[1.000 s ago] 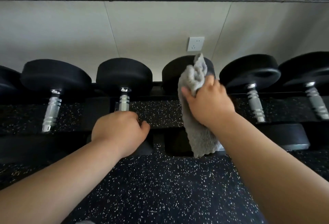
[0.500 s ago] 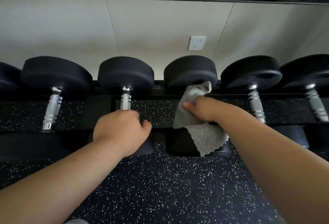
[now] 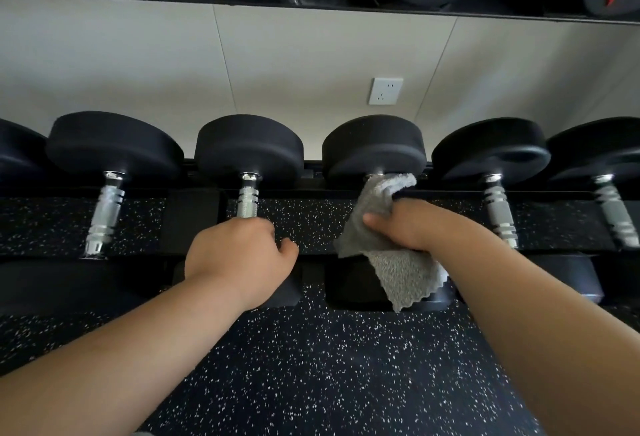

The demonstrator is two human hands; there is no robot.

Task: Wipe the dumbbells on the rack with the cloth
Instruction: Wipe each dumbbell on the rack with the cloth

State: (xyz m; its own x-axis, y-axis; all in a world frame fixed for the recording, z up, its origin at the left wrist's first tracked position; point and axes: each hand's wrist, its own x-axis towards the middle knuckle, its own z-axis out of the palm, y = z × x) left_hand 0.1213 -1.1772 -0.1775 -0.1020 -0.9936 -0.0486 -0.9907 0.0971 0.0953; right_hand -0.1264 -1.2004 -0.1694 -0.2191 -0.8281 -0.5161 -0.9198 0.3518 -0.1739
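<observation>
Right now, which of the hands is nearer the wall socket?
Right. The right hand grips the cloth almost straight below the socket; the left hand grips a dumbbell handle farther left.

Compared with a second ago, our right hand [image 3: 408,226] now sits lower on the middle dumbbell [image 3: 375,148]. Back then it pressed the grey cloth [image 3: 388,238] up over that dumbbell's far black head, hiding part of it. Now we see the head fully uncovered, and we grip the cloth bunched around the handle just below the head. The cloth's top edge reaches only the head's underside, and its loose end hangs over the near head.
</observation>
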